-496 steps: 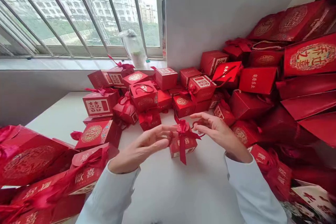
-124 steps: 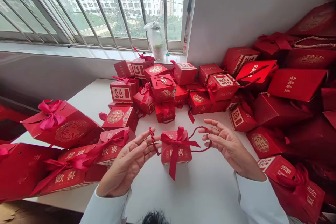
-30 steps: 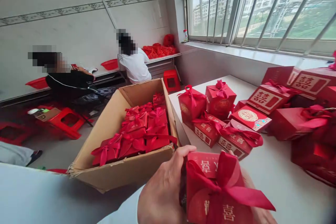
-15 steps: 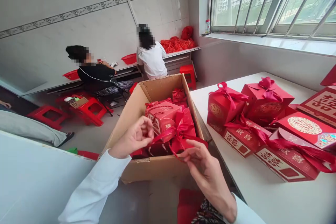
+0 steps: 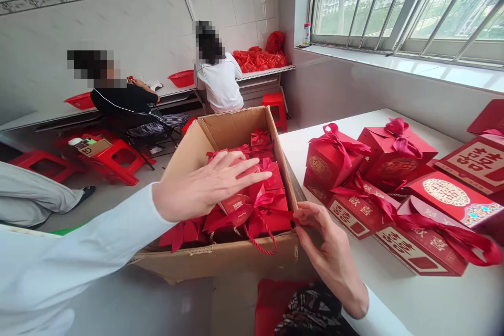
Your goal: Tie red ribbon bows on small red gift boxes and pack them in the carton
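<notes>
One red ribbon-tied favour box with a twisted cord handle lies among others in an open cardboard carton. The left hand rests open above it, fingers spread over the boxes; the right hand pinches the carton's front corner. Beside the carton, more red boxes sit on a white surface.

Red favor box: gold double-happiness medallion (ribbon crimson); carton plain brown.

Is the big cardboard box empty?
No, red gift boxes with ribbons lie inside the cardboard box, under the left hand.
</notes>
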`<state>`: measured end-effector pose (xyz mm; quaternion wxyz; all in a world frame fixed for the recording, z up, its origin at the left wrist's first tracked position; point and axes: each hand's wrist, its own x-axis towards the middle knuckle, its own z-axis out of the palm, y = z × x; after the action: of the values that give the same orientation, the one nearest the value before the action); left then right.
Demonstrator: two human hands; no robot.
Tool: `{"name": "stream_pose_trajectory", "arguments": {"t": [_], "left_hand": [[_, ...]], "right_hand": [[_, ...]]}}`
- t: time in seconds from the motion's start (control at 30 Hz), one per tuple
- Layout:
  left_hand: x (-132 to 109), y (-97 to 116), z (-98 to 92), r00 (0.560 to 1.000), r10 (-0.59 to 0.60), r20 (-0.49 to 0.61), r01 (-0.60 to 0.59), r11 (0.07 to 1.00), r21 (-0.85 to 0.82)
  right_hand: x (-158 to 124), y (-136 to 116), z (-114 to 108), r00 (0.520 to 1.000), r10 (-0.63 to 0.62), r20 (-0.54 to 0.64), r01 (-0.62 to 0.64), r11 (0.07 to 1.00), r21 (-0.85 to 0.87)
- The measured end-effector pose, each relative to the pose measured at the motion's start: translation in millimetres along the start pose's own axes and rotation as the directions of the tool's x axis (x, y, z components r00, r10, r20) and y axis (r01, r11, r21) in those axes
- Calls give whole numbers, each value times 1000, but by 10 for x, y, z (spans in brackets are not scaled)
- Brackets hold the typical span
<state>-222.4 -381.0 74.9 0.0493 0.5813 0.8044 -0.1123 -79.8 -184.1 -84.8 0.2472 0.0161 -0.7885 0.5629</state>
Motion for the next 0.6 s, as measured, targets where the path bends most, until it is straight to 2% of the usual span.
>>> {"name": "stream_pose_trajectory", "arguments": {"t": [0.07, 0.13, 0.2, 0.27, 0.33, 0.4, 0.43, 0.5, 0.57, 0.6], "left_hand": [[130, -26, -7, 995, 16, 96, -16, 1000, -4], [158, -71, -70, 992, 13, 125, -8, 999, -42], [84, -163, -178, 997, 18, 81, -10, 995, -103], [-84, -334, -281, 1000, -10, -14, 8, 989, -148], [-326, -584, -321, 978, -180, -103, 160, 971, -177], [-598, -872, -263, 892, -429, -142, 392, 891, -230], [-729, -1011, -198, 821, -551, -149, 505, 823, -260], [-947, -1247, -18, 688, -712, -141, 650, 691, -318], [-1084, -1395, 183, 655, -752, -81, 669, 626, -402], [-1122, -1434, 276, 616, -786, -54, 713, 585, -387]], "right_hand": [[-36, 30, -61, 999, -23, -26, 22, 999, -50], [-75, 86, -140, 998, -36, -46, 32, 995, -94], [-128, 174, -222, 997, -43, -60, 35, 991, -128], [-208, 295, -290, 997, -40, -62, 30, 986, -164], [-318, 438, -336, 999, -12, -53, 1, 979, -203], [-441, 584, -362, 999, 28, -42, -37, 971, -237], [-498, 650, -370, 999, 37, -38, -45, 969, -245], [-589, 757, -379, 999, 47, -27, -53, 965, -255], [-633, 821, -385, 999, 43, -24, -48, 963, -264], [-639, 837, -388, 999, 34, -24, -39, 962, -269]]}}
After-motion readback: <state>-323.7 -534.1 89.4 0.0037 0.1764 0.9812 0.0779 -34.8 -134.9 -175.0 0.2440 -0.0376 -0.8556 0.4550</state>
